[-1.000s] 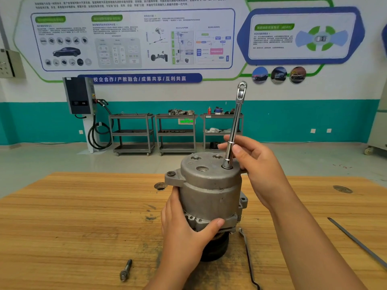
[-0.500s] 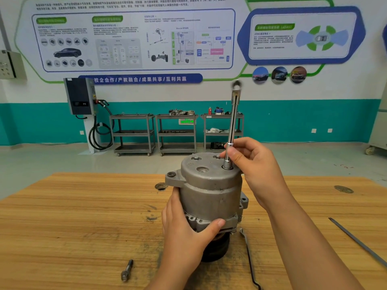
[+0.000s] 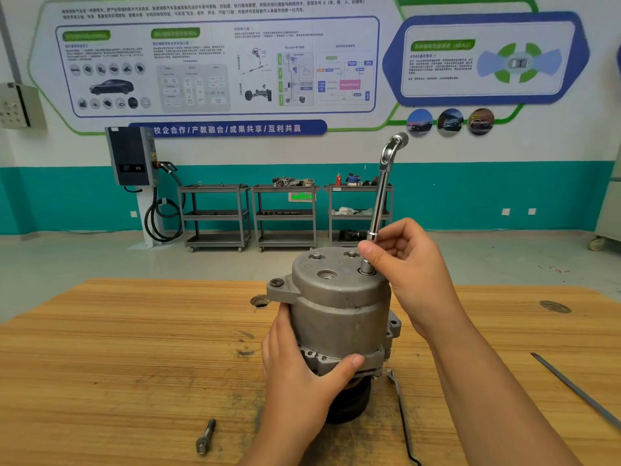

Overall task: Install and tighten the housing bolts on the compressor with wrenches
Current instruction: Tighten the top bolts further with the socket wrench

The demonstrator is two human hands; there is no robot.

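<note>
Aluminium compressor (image 3: 339, 311) stands clasped by left hand (image 3: 302, 375); right hand (image 3: 410, 264) pinches the socket wrench (image 3: 379, 203) shaft. Keep the tool square to the housing face while spinning.

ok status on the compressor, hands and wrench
Left hand grips compressor low on its body. Right hand pinches socket wrench shaft, tool standing in a top bolt hole. One loose bolt lies on table, front left; nothing blocks the wrench.
</note>
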